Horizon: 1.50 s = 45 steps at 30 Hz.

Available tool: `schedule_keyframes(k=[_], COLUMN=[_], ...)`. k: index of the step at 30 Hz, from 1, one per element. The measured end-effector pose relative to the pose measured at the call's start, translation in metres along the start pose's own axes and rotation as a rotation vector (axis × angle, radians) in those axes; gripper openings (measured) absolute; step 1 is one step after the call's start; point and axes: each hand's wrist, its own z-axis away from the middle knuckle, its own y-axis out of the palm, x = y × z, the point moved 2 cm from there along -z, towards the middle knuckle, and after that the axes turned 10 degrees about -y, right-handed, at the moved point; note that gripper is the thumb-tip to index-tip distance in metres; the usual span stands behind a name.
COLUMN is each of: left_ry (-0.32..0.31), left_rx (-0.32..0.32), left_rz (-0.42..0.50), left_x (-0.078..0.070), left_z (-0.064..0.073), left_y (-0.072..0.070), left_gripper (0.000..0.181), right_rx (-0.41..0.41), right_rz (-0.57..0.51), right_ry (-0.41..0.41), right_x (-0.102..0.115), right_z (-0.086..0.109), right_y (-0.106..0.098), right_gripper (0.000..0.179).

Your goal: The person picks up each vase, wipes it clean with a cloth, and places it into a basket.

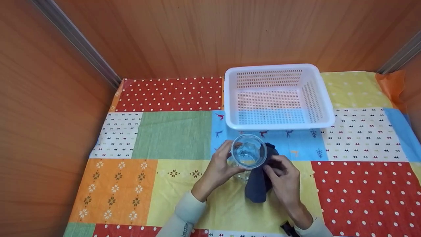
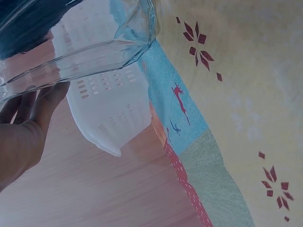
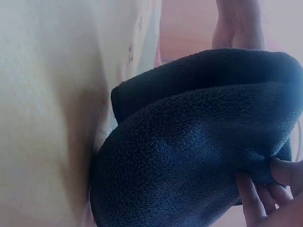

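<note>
A clear faceted jar (image 1: 249, 149) with a round open rim is gripped by my left hand (image 1: 217, 169), thumb on the near side and fingers on the far side. In the left wrist view, those fingers sit along the side of the jar (image 2: 106, 59). My right hand (image 1: 285, 179) pinches a dark blue-grey fleecy cloth (image 1: 255, 188) against the jar's right side. The cloth (image 3: 175, 146) hangs in a fold and covers most of the right wrist view, with fingertips and thumb pressed into it. Behind the cloth, part of the jar is hidden.
A white perforated plastic basket (image 1: 279, 126) stands just beyond the hands, near the wooden back wall (image 1: 210, 36). Beneath everything lies a patchwork-print tablecloth (image 1: 177, 135). Another wooden panel (image 1: 49, 108) rises on the left, and an orange piece of material (image 1: 391, 85) lies at the back right corner.
</note>
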Motion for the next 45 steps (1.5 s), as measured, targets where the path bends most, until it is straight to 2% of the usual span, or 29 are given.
schedule_keyframes(k=[6,12,20,27,33,42,45], left_ry=[0.010,0.030,0.025,0.015,0.004,0.014,0.004], left_rx=[-0.007,-0.009,-0.007,-0.001,-0.002,-0.011,-0.010], left_rz=[-0.004,0.022,0.025,0.015,-0.002,-0.007,-0.019], left_x=[0.001,0.001,0.002,0.002,0.002,0.002,0.001], left_z=[-0.001,-0.002,-0.001,-0.001,-0.001,-0.001,0.000], left_y=[0.000,0.001,0.001,0.001,0.002,0.001,0.001], left_gripper=[0.072,0.070,0.071,0.071,0.071,0.070,0.071], right_rx=[0.040,0.070,0.140,0.177,0.155,0.037,0.006], right_rz=[0.045,0.069,0.130,0.138,0.128,0.021,-0.004], right_ry=[-0.040,-0.051,0.009,0.077,0.059,-0.032,-0.039], right_x=[-0.003,-0.009,-0.018,-0.023,-0.024,-0.008,-0.002], right_z=[-0.004,-0.004,-0.002,0.001,0.003,0.001,0.001], right_y=[-0.001,-0.003,-0.006,-0.008,-0.007,-0.001,0.000], right_gripper=[0.020,0.019,0.019,0.018,0.017,0.019,0.020])
